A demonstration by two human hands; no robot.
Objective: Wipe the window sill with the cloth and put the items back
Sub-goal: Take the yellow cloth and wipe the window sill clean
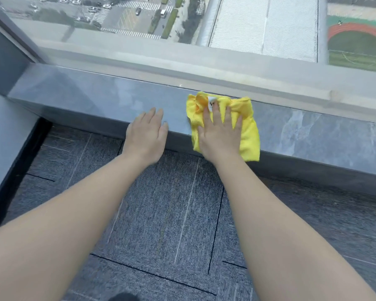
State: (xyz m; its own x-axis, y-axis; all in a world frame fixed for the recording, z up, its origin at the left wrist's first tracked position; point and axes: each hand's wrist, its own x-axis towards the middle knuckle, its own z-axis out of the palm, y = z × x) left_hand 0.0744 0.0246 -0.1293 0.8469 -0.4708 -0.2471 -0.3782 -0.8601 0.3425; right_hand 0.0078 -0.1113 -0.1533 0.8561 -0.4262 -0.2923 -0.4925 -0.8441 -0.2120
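Note:
A grey marble-look window sill (96,98) runs across the view below the glass. A crumpled yellow cloth (249,131) lies on it near the middle, one corner hanging over the front edge. My right hand (219,135) presses flat on the cloth with fingers spread. My left hand (147,133) rests flat on the sill's front edge just left of the cloth, fingers apart and holding nothing. No other items stand on the visible part of the sill.
A large window pane (204,22) rises behind the sill, with a pale ledge (226,70) outside it. A grey wall panel (2,61) closes the left end. Dark grey carpet tiles (172,224) cover the floor below.

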